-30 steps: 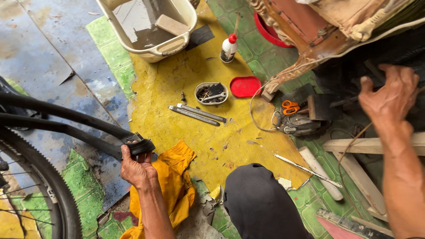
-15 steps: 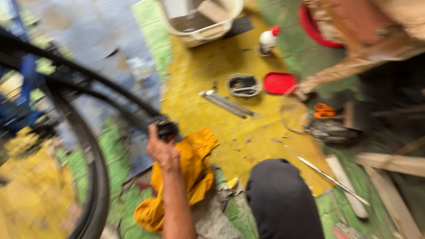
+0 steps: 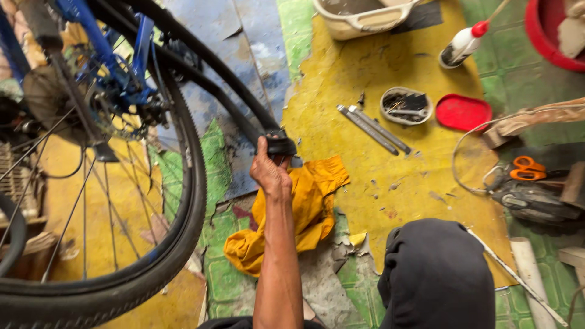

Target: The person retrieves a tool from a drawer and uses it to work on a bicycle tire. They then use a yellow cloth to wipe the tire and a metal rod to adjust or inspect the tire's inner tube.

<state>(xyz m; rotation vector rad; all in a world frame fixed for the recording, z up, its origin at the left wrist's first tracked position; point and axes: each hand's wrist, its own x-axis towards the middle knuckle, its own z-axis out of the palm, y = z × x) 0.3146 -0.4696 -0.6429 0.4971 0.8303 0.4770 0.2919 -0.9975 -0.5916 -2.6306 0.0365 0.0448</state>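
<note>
My left hand (image 3: pixel 270 173) is closed around the folded end of a black inner tube (image 3: pixel 207 79), which runs up and to the left across the floor. It hovers just above a crumpled yellow cloth (image 3: pixel 311 207). To the left stands a bicycle wheel (image 3: pixel 183 231) with spokes and a blue frame (image 3: pixel 131 67). My right hand is out of view. My knee in dark trousers (image 3: pixel 436 274) fills the lower right.
On the yellow floor patch lie two metal bars (image 3: pixel 375 129), a small bowl of bits (image 3: pixel 406 105), a red lid (image 3: pixel 463 113) and a glue bottle (image 3: pixel 463 44). A cream basin (image 3: pixel 365 18) sits at the top, a red tub (image 3: pixel 542 36) at top right, orange-handled scissors (image 3: pixel 527 169) at right.
The view has swung left, bringing the bicycle wheel in and taking my right hand out of sight. My left hand still grips the inner tube's end.
</note>
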